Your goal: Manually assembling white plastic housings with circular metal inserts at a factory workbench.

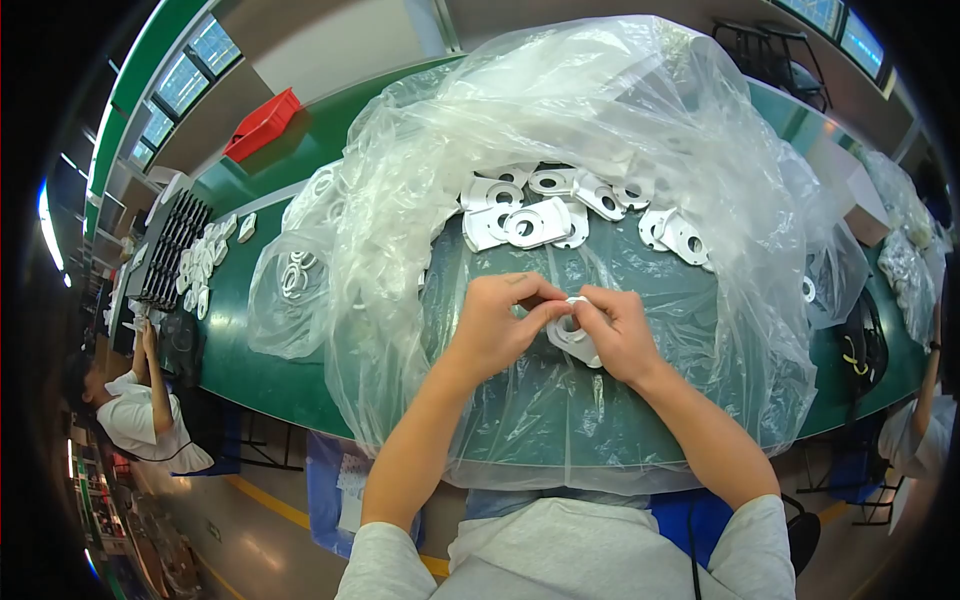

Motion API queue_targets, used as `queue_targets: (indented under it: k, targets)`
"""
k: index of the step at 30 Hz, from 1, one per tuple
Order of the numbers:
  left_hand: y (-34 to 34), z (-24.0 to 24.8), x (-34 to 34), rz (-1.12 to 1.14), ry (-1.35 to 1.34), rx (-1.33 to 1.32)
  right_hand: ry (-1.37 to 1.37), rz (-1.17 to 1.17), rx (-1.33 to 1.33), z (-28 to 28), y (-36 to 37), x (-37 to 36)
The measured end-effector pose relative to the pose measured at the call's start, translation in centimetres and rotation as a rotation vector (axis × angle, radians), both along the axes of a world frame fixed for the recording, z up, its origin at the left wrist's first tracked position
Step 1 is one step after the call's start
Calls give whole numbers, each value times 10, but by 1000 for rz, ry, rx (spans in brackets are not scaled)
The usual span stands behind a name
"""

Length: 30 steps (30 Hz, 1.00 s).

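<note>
Both my hands meet over the middle of a large clear plastic bag (pixel 620 90) spread on the green table. Between them is a white plastic part with a round hole (pixel 577 345). My right hand (pixel 622 335) grips it with thumb and fingers at its upper right side. My left hand (pixel 503 325) pinches at its upper edge, fingertips close to the right thumb; what exactly lies under those fingertips is hidden. Just beyond, inside the bag's opening, lies a heap of similar white parts (pixel 538 222), and a few more white parts (pixel 683 238) sit to the right.
A smaller clear bag with white rings (pixel 294 280) lies left of the big bag. Farther left are loose white parts (pixel 205 258) and a black rack (pixel 175 250). A red bin (pixel 262 124) stands at the back left. One person (pixel 145 410) works at the left, another (pixel 915 430) at the right.
</note>
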<state>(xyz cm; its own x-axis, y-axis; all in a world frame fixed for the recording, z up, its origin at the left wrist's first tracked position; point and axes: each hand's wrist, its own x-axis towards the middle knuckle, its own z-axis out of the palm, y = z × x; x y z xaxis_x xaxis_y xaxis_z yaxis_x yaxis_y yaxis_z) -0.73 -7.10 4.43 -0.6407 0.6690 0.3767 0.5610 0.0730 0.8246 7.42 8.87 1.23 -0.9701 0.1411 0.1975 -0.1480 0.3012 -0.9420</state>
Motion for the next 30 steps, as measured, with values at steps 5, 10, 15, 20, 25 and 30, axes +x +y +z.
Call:
queue_targets:
  k: [5, 10, 15, 20, 25, 30]
  targets:
    - [0, 4, 1, 22, 61, 55, 41, -40, 64, 7, -2, 1]
    - [-1, 7, 2, 0, 261, 62, 357, -82, 263, 9, -2, -1]
    - [4, 3, 7, 50, 315, 79, 469, -87, 253, 7, 0, -7]
    - [6, 3, 10, 73, 315, 88, 440, -60, 241, 8, 2, -4]
    - [4, 6, 8, 21, 302, 95, 369, -60, 197, 12, 0, 1]
    - [3, 4, 7, 52, -1, 101, 165, 57, 17, 13, 2, -1]
